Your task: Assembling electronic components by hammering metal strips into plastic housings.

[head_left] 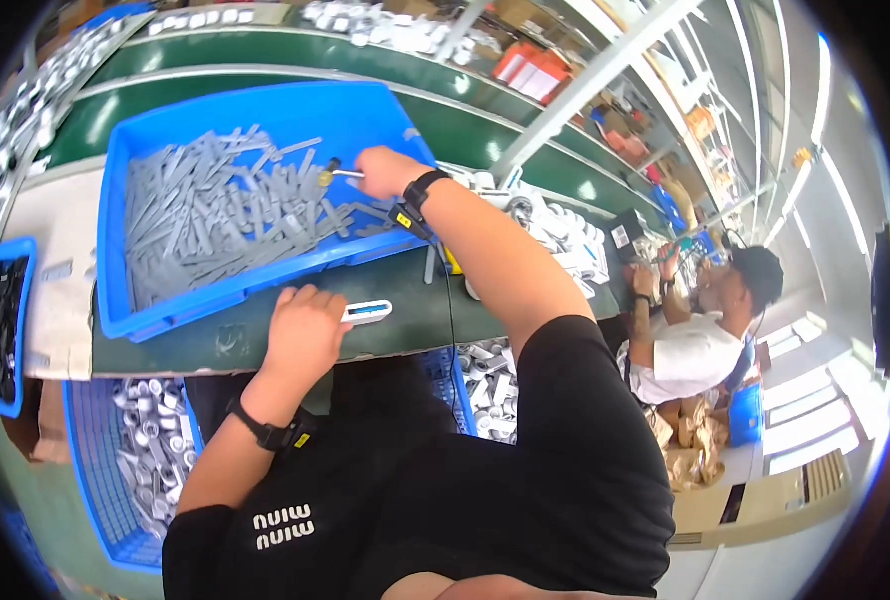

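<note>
Piece (pixel 368 312), white and slotted, lies roughly left-right, pinched by the left hand (pixel 307 325), while the right hand (pixel 387 172) grips a yellow-ended tool (pixel 326 178) farther off.

Left fingers (pixel 317 299) partly hide the white piece (pixel 382 309).

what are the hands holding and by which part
Left hand: a white slotted piece, by its left end. Right hand: a hammer-like tool, by its handle.

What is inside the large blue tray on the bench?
The blue tray holds a loose heap of grey strips. The strips hide most of its floor, so anything underneath them cannot be seen.
</note>
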Demonstrator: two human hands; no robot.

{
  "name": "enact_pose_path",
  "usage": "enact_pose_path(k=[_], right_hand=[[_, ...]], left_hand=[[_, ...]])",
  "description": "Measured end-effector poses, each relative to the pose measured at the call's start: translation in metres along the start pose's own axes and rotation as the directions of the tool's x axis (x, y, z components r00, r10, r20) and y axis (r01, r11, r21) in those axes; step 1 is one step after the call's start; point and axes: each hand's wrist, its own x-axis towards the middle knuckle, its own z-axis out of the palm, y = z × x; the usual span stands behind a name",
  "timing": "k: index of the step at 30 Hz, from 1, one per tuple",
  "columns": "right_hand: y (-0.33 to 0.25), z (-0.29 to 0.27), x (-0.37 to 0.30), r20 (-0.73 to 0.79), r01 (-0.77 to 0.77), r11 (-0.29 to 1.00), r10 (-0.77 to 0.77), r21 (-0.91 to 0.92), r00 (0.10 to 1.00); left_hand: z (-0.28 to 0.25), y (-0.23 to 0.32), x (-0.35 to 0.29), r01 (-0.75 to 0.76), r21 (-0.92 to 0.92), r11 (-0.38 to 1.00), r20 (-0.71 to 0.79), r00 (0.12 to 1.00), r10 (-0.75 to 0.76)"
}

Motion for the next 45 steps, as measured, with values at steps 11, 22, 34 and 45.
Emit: enact_pose_path(k=[11, 22, 34, 45], right_hand=[[-0.109, -0.045, -0.212, 0.000, -0.012, 0.104, 0.116, 0.995, 0.993], [-0.139, 0.046, -0.242, -0.143, 0.246, -0.601, 0.214, 0.760, 0.966], [-0.130, 0.057, -0.236, 0.022, -0.017, -0.015, 0.533, 1.000, 0.846], [-0.129, 0.062, -0.235, 0.097, -0.144, 0.059, 0.487, 0.988, 0.868]], left_hand=[[-0.032, 0.018, 0.006, 0.017, -0.185, 0.983, -0.307, 0.949, -0.074], [-0.028, 0.015, 0.004, -0.008, -0.621, 0.783, -0.218, 0.962, -0.163], [-0.014, 0.001, 0.001, -0.020, -0.184, 0.983, -0.166, 0.986, -0.011], [0.005, -0.017, -0.005, -0.007, -0.270, 0.963, -0.145, 0.989, -0.034]])
